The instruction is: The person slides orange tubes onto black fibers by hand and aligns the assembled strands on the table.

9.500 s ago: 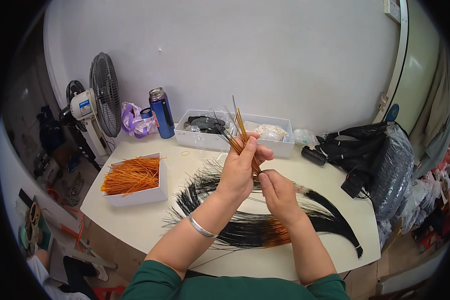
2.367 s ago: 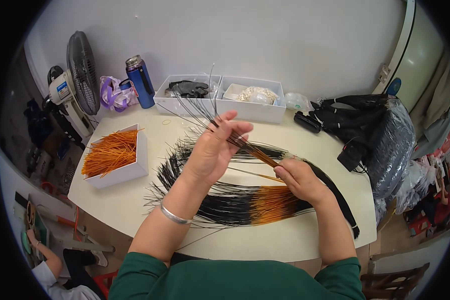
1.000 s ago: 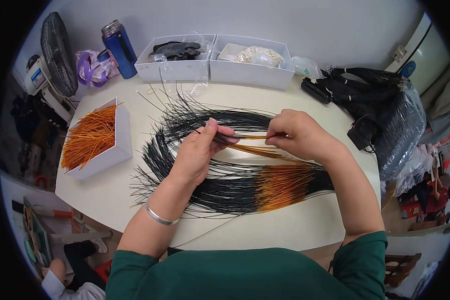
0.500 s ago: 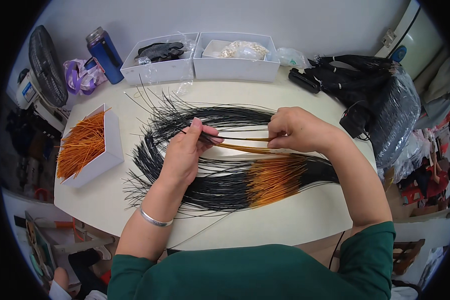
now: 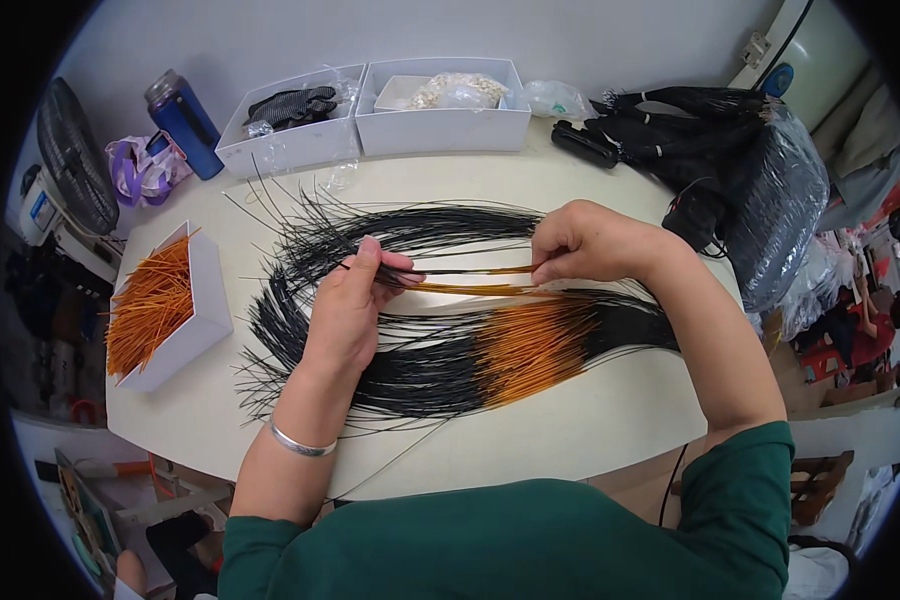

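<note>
My left hand point(image 5: 345, 310) is closed around several thin black wires, thumb on top. From it, strands with orange sleeves point(image 5: 470, 289) stretch across to the right. My right hand point(image 5: 592, 243) pinches the end of an upper strand with an orange section, between thumb and forefinger. Beneath both hands lies a thick bundle of black wires point(image 5: 420, 375), with a broad band of orange sleeves point(image 5: 535, 350) around its middle-right part. More black wires point(image 5: 420, 228) curve behind my hands, their loose ends fanning out at the left.
At the left a white box point(image 5: 213, 310) holds many short orange tubes point(image 5: 150, 310). Two white boxes point(image 5: 445, 132) stand along the back, beside a blue bottle point(image 5: 185, 125). Black wire bundles point(image 5: 690, 120) and a plastic-wrapped bundle point(image 5: 785, 210) lie at right. A fan point(image 5: 75, 155) stands far left.
The whole scene has shifted slightly left in the picture. Both hands keep nearly the same hold, and the strands between them are still stretched out.
</note>
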Demonstrator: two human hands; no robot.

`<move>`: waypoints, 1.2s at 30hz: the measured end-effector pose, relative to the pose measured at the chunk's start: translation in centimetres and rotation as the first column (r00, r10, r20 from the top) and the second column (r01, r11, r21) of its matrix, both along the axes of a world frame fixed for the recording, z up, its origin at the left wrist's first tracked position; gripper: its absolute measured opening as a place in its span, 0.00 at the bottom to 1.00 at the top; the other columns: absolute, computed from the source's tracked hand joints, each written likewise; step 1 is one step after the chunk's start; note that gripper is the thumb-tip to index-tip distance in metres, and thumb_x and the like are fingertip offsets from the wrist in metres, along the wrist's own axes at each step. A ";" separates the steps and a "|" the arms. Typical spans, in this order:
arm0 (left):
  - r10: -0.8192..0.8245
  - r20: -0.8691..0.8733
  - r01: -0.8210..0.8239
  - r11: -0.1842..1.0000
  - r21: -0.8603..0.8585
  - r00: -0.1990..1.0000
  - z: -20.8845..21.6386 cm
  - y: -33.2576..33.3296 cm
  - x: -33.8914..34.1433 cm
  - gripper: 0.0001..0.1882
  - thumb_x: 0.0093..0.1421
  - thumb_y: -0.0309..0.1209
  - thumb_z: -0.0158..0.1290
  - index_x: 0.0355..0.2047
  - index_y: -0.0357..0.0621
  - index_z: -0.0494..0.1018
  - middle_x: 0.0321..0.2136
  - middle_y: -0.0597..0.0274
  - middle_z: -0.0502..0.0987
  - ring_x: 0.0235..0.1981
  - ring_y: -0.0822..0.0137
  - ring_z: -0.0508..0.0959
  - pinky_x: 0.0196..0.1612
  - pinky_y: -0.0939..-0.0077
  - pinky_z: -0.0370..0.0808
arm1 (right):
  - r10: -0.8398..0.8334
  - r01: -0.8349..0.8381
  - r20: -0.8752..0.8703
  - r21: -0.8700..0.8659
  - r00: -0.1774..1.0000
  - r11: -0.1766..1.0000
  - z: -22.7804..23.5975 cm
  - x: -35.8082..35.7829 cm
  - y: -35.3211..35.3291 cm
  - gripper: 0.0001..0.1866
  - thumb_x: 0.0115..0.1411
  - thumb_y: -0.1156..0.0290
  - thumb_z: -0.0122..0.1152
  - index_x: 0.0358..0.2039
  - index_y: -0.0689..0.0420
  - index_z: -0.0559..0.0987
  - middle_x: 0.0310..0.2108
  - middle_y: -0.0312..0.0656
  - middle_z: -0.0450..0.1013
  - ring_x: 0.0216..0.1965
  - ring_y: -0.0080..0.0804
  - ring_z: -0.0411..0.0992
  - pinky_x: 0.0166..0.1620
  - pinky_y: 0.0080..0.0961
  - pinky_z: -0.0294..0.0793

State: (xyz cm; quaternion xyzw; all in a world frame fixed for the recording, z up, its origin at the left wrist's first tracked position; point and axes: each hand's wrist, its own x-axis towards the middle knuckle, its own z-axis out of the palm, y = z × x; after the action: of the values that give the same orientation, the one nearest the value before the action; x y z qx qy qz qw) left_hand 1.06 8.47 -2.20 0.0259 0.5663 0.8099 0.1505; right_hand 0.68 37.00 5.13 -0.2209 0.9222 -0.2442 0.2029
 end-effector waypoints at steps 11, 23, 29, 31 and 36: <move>-0.040 0.023 0.039 0.998 0.046 0.999 -0.1 -0.4 -0.3 0.22 0.69 0.44 0.40 0.34 0.39 0.74 0.29 0.58 0.78 0.35 0.67 0.77 0.46 0.72 0.72 | 0.009 -0.003 0.111 -0.054 0.994 0.999 -0.4 -0.1 0.9 0.10 0.53 0.69 0.68 0.31 0.62 0.80 0.22 0.39 0.73 0.24 0.24 0.68 0.31 0.24 0.68; -0.128 0.027 0.125 0.986 0.113 0.991 0.0 -0.3 -0.2 0.19 0.68 0.44 0.44 0.36 0.40 0.73 0.30 0.61 0.77 0.38 0.67 0.77 0.48 0.70 0.71 | -0.065 0.086 0.235 -0.083 0.970 0.993 -0.1 0.8 1.0 0.10 0.55 0.67 0.66 0.32 0.61 0.81 0.23 0.38 0.75 0.25 0.24 0.69 0.32 0.22 0.69; -0.077 0.065 0.069 0.991 0.116 0.995 -0.4 -0.3 -0.4 0.19 0.68 0.43 0.44 0.36 0.39 0.73 0.29 0.59 0.77 0.38 0.66 0.77 0.48 0.68 0.72 | -0.054 0.069 0.167 -0.086 0.985 0.994 -0.2 0.7 1.7 0.09 0.51 0.69 0.70 0.29 0.61 0.81 0.22 0.37 0.74 0.25 0.24 0.69 0.32 0.22 0.69; -0.074 0.069 0.065 0.991 0.118 0.995 -0.4 -0.3 -0.4 0.19 0.68 0.43 0.44 0.36 0.39 0.73 0.29 0.59 0.77 0.38 0.65 0.77 0.48 0.69 0.73 | -0.055 0.072 0.179 -0.093 0.982 0.993 -0.5 0.6 2.0 0.09 0.52 0.68 0.69 0.29 0.61 0.81 0.23 0.37 0.75 0.25 0.24 0.70 0.32 0.22 0.69; -0.059 0.093 0.045 0.989 0.138 0.994 -0.5 -0.5 -0.5 0.18 0.68 0.42 0.43 0.37 0.38 0.73 0.34 0.59 0.77 0.39 0.67 0.77 0.49 0.68 0.71 | -0.059 0.080 0.187 -0.111 0.981 0.991 -1.4 0.7 2.6 0.10 0.54 0.65 0.67 0.31 0.59 0.82 0.23 0.38 0.75 0.27 0.26 0.70 0.35 0.23 0.69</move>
State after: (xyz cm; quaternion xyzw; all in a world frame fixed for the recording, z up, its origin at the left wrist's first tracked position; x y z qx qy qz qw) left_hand 0.59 8.00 -2.69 0.0114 0.5011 0.8426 0.1969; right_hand 1.37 39.63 3.74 -0.1768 0.8908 -0.3243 0.2647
